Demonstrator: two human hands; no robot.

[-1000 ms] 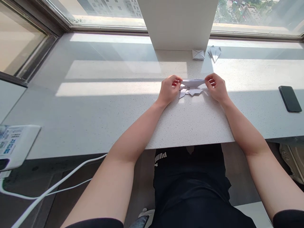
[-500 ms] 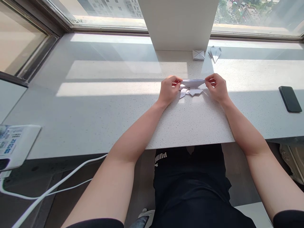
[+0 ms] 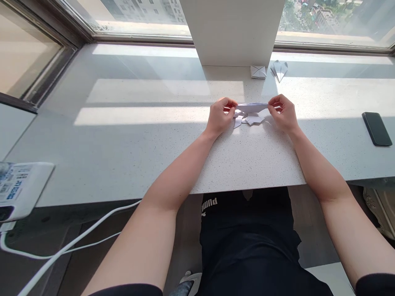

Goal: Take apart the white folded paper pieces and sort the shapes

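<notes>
A folded white paper piece (image 3: 252,107) is stretched between my two hands, just above the counter. My left hand (image 3: 221,114) pinches its left end between thumb and fingers. The right end is pinched by my right hand (image 3: 282,112). Several folded white paper parts (image 3: 253,119) show just below the held piece, partly hidden by it; whether they are joined to it I cannot tell. Farther back stand a square folded paper (image 3: 258,72) and a fan-shaped folded paper (image 3: 279,70).
A black phone (image 3: 377,128) lies on the speckled white counter (image 3: 123,164) at the right. At the left edge is a white device (image 3: 27,185) with cables (image 3: 77,236). A pillar (image 3: 234,33) rises behind the papers between windows.
My right hand has shifted very slightly to the right with its end of the paper. The paper parts beneath have turned a little.
</notes>
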